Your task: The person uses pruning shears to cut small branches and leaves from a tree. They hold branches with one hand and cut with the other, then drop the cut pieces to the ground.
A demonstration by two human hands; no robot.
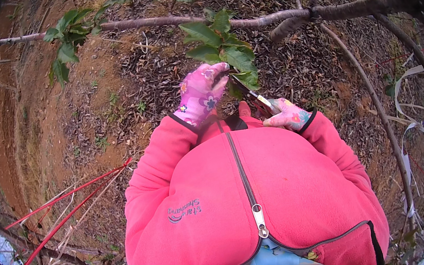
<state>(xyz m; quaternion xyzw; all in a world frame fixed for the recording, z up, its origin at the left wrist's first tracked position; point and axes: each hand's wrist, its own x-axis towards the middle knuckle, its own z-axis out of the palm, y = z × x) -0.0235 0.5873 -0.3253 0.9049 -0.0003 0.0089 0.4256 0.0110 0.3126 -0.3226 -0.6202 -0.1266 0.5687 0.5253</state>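
My left hand, in a pink flowered glove, has its fingers curled at the lower edge of a leafy shoot; what lies between its fingers is too dark to tell. My right hand, in a light flowered glove, is closed round the handles of a pair of pruning shears. The blades point up and left, reaching the leaves beside my left fingertips. The shoot hangs from a long bare tree branch that crosses above both hands.
Thicker limbs meet at the upper right, and thin branches curve down the right side. White strips hang there. Red cords stretch across the lower left. Another leafy cluster hangs upper left. Dry leaves cover soil.
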